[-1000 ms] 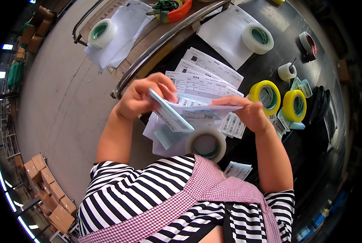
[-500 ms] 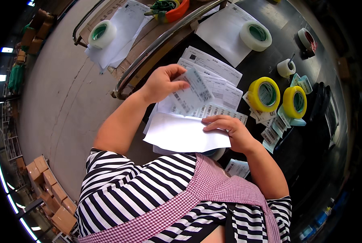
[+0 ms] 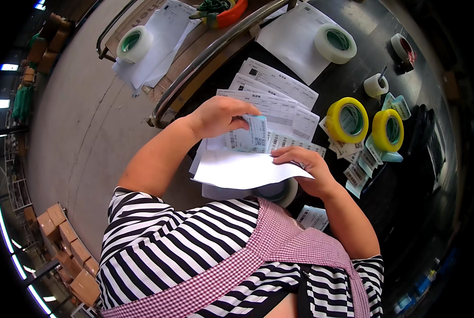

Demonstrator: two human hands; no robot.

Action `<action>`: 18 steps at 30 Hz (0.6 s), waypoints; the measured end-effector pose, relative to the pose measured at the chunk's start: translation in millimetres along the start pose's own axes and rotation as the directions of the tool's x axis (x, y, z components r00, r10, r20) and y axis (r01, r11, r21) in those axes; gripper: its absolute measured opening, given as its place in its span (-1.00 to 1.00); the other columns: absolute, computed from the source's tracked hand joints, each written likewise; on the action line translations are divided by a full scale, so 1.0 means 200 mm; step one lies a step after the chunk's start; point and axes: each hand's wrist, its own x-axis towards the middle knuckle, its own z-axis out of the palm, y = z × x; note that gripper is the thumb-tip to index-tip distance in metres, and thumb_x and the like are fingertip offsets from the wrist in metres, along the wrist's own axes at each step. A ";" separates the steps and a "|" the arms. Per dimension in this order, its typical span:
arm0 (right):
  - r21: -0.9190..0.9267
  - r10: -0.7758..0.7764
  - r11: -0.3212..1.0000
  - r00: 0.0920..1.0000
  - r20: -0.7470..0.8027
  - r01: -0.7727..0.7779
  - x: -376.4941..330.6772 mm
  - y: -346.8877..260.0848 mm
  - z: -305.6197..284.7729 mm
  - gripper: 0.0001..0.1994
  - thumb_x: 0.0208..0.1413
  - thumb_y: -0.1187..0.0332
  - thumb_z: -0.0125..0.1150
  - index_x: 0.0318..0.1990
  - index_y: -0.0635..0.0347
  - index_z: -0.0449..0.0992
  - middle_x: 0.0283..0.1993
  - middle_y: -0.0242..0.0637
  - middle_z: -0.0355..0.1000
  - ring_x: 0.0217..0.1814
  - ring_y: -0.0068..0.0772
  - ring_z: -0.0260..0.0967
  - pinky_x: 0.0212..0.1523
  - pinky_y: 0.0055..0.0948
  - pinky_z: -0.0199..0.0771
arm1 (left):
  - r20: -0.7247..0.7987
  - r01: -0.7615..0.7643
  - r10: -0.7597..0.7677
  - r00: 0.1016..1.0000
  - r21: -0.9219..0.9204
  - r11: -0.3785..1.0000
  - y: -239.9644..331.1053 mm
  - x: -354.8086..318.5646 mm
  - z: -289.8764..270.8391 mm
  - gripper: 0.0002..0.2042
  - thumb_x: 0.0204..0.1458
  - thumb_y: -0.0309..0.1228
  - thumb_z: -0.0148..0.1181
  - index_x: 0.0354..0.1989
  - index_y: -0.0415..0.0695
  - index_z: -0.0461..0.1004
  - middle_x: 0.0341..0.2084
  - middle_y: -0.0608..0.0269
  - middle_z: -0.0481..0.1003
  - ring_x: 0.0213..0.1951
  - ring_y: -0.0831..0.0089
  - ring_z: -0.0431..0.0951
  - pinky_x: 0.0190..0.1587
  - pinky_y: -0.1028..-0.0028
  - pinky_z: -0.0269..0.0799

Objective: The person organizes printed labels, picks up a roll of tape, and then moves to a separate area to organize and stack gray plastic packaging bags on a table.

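My left hand (image 3: pixel 221 116) pinches a pale blue printed label (image 3: pixel 251 135) between thumb and fingers, above a stack of papers. Beneath it, a sheet with rows of barcode labels (image 3: pixel 296 142) partly shows. My right hand (image 3: pixel 308 165) grips the right edge of a white paper (image 3: pixel 242 168), its fingers on top and the thumb hidden. This paper's near part is folded up and covers the lower part of the sheets. Printed forms (image 3: pixel 284 79) fan out beyond both hands. A roll of tape (image 3: pixel 289 194) peeks out under the white paper, close to my body.
Two yellow tape rolls (image 3: pixel 365 121) (image 3: pixel 400 130) stand right of my right hand, among loose label strips (image 3: pixel 356 177). A clear tape roll (image 3: pixel 348 46) rests on white paper farther off. Along the left runs a metal cart rail (image 3: pixel 194 69). Stacked cartons (image 3: pixel 83 281) are at lower left.
My left hand has shifted slightly right and down, turning the label more upright over the sheets. My right hand has moved a little right, and the white paper's right edge is now lifted and bent.
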 end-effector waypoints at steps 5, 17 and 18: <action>0.247 0.124 0.966 0.976 -0.179 -0.077 -0.01 0.11 0.04 -0.72 0.13 0.66 0.19 -0.04 0.16 0.61 0.01 -0.22 0.56 0.09 -0.37 0.48 0.09 -0.43 0.48 | 0.158 0.146 -0.148 0.976 0.019 0.989 0.04 -0.02 -0.02 -0.54 -0.09 -0.46 0.41 0.07 -0.01 0.52 -0.20 0.11 0.63 -0.18 0.11 0.63 -0.09 0.29 0.55; 0.099 0.370 0.918 0.738 -0.565 -0.385 0.29 0.20 -0.03 -0.76 0.19 0.38 0.23 -0.06 0.32 0.59 -0.18 -0.20 0.62 -0.19 -0.41 0.53 -0.09 -0.41 0.48 | 0.269 0.525 -0.451 0.851 -0.455 0.720 -0.15 -0.08 0.00 -0.61 0.04 -0.52 0.32 0.09 -0.20 0.53 -0.04 0.24 0.58 0.00 0.43 0.53 0.12 0.42 0.42; 0.059 0.340 0.922 0.726 -0.598 -0.383 0.30 0.20 -0.03 -0.76 0.18 0.39 0.23 -0.06 0.32 0.59 -0.17 -0.16 0.62 -0.18 -0.37 0.54 -0.08 -0.39 0.48 | 0.255 0.470 -0.395 0.882 -0.465 0.750 -0.17 -0.10 -0.01 -0.63 0.06 -0.55 0.28 0.09 -0.20 0.53 -0.05 0.27 0.58 0.00 0.43 0.53 0.12 0.43 0.43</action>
